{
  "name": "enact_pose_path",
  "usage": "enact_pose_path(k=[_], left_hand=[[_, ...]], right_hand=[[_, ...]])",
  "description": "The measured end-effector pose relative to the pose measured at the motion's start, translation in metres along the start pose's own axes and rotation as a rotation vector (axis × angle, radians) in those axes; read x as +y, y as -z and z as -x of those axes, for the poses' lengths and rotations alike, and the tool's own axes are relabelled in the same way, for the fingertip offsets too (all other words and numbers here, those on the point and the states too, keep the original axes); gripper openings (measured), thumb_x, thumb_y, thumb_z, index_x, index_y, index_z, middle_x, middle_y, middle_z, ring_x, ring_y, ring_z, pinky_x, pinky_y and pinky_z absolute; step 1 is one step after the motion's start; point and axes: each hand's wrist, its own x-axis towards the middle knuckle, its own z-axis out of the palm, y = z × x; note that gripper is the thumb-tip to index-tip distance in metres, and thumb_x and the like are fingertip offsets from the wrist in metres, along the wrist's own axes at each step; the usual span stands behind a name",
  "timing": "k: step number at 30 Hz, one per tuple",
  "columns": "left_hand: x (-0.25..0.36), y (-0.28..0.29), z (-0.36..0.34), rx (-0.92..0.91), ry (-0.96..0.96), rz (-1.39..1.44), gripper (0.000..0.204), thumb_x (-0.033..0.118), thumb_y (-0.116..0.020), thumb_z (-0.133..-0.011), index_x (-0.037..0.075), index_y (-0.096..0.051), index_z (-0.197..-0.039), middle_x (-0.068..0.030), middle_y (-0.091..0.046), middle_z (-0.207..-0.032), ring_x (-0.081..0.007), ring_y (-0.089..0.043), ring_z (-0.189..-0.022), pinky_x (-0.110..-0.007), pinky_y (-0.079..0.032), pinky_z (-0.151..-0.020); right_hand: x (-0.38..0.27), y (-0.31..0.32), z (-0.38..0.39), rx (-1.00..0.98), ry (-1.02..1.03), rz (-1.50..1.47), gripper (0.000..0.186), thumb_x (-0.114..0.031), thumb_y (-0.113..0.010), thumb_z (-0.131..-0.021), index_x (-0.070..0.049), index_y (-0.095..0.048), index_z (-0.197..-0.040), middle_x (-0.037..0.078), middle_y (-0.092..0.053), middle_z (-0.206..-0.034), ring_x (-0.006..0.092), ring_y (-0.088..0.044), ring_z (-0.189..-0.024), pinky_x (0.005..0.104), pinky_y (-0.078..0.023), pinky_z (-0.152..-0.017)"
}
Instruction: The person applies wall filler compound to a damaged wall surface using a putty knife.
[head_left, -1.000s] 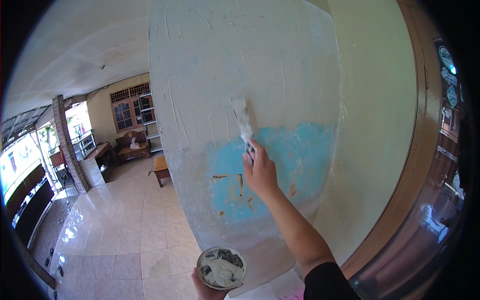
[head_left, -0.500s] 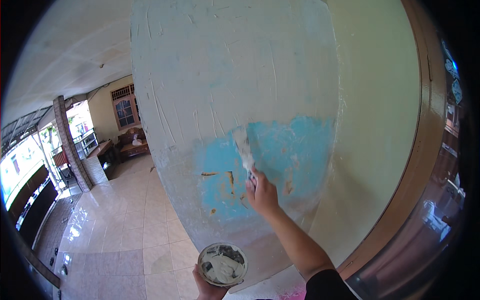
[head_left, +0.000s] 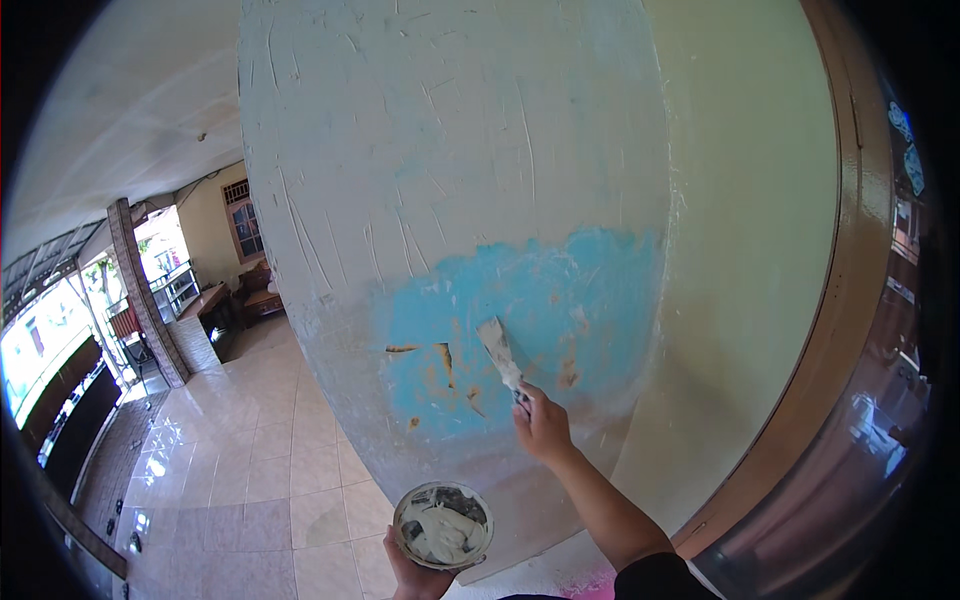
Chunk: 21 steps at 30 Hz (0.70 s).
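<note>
My right hand (head_left: 542, 425) is wrapped round the handle of a putty knife (head_left: 497, 345), whose blade, smeared with white paste, lies at the blue patch (head_left: 590, 290) on the wall panel (head_left: 450, 120). Left of the blade, rusty broken lines (head_left: 446, 360) show in the blue. The upper panel is pale grey with raised streaks. My left hand (head_left: 408, 568) holds a round container (head_left: 443, 525) of whitish paste from below, in front of the panel's lower edge.
A pale green wall (head_left: 740, 200) and brown frame (head_left: 858, 180) with dark glass stand at right. Left lie a tiled floor (head_left: 270, 450), a tiled pillar (head_left: 142, 290), a table (head_left: 200, 300), a wooden seat (head_left: 258, 295) and a window (head_left: 243, 225).
My right hand and the putty knife have moved downward from the grey area onto the blue patch. The view has shifted, so the panel appears farther left. My left hand still holds the container.
</note>
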Motion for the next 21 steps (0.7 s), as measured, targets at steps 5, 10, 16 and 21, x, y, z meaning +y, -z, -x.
enact_pose_path(k=[5, 10, 16, 21], left_hand=[[-0.002, 0.001, -0.001, 0.018, -0.041, 0.022, 0.095, 0.082, -0.038, -0.08, 0.022, -0.034, -0.154, -0.0125, -0.038, -0.156, -0.0433, -0.038, -0.14, -0.074, -0.037, -0.1], [-0.007, -0.011, -0.01, -0.013, -0.048, -0.01, 0.095, 0.082, -0.038, -0.081, 0.021, -0.034, -0.154, -0.0131, -0.038, -0.155, -0.0439, -0.038, -0.139, -0.073, -0.039, -0.098], [-0.021, -0.024, -0.026, -0.009, -0.035, 0.018, 0.094, 0.081, -0.038, -0.082, 0.02, -0.034, -0.154, -0.0135, -0.039, -0.154, -0.0444, -0.042, -0.137, -0.072, -0.045, -0.091], [-0.034, -0.032, -0.046, 0.039, 0.0, 0.034, 0.097, 0.082, -0.041, -0.079, 0.021, -0.036, -0.153, -0.012, -0.041, -0.152, -0.0426, -0.044, -0.135, -0.071, -0.045, -0.092]], right_hand=[[-0.015, 0.03, 0.01, 0.209, -0.329, -0.22, 0.049, -0.02, -0.07, -0.089, -0.002, -0.05, -0.13, 0.017, -0.068, -0.092, 0.0275, -0.068, -0.075, 0.0385, -0.054, -0.069], [0.013, 0.048, 0.02, 0.281, -0.521, -0.404, 0.039, -0.011, -0.069, -0.088, 0.0, -0.052, -0.121, 0.009, -0.064, -0.086, 0.0175, -0.06, -0.074, 0.0316, -0.051, -0.073], [0.028, 0.062, 0.029, 0.271, -0.492, -0.325, 0.04, -0.011, -0.069, -0.088, -0.001, -0.05, -0.123, 0.009, -0.064, -0.086, 0.0174, -0.061, -0.074, 0.032, -0.051, -0.072], [0.046, 0.081, 0.021, 0.237, -0.491, -0.343, 0.038, -0.011, -0.066, -0.09, -0.002, -0.05, -0.124, 0.009, -0.065, -0.086, 0.0171, -0.062, -0.075, 0.0321, -0.051, -0.072]])
